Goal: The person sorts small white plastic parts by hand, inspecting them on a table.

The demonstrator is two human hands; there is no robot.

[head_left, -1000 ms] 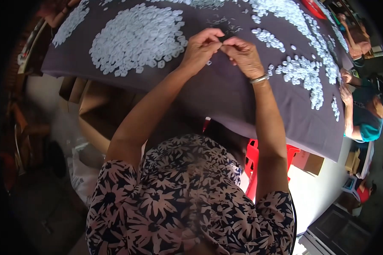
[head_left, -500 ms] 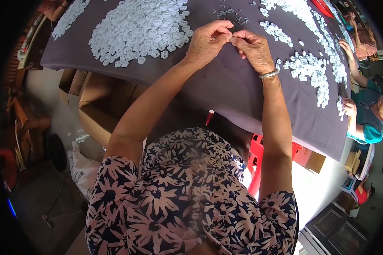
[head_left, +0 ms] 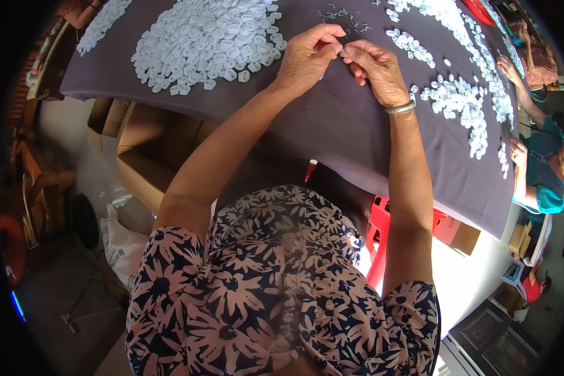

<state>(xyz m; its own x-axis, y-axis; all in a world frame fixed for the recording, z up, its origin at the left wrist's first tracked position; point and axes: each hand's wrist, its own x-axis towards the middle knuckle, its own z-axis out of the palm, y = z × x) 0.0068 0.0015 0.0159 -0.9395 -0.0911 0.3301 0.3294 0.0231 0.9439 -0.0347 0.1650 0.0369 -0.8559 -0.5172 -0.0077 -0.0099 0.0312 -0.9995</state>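
Note:
My left hand (head_left: 306, 61) and my right hand (head_left: 377, 70) are raised over the dark tablecloth (head_left: 332, 135), fingertips pinched and almost meeting. Whatever they hold between them is too small to make out. A light-coloured bangle (head_left: 400, 108) circles my right wrist. Just beyond my fingers lie several thin grey pins (head_left: 341, 14), scattered loosely. To the left of my left hand spreads a big heap of small white plastic pieces (head_left: 203, 44), and a smaller cluster of similar white pieces (head_left: 460, 100) lies right of my right hand.
More white pieces (head_left: 445, 19) run along the far right of the table. A person in a teal top (head_left: 542, 166) sits at the right edge, hands by the pieces. Below the table are an open cardboard box (head_left: 141, 166) and a red stool (head_left: 377, 235).
My right hand has shifted slightly right and my fingertips have drawn a little apart. At the right edge, the teal-clad person's near hand has moved up, away from the small group of pieces.

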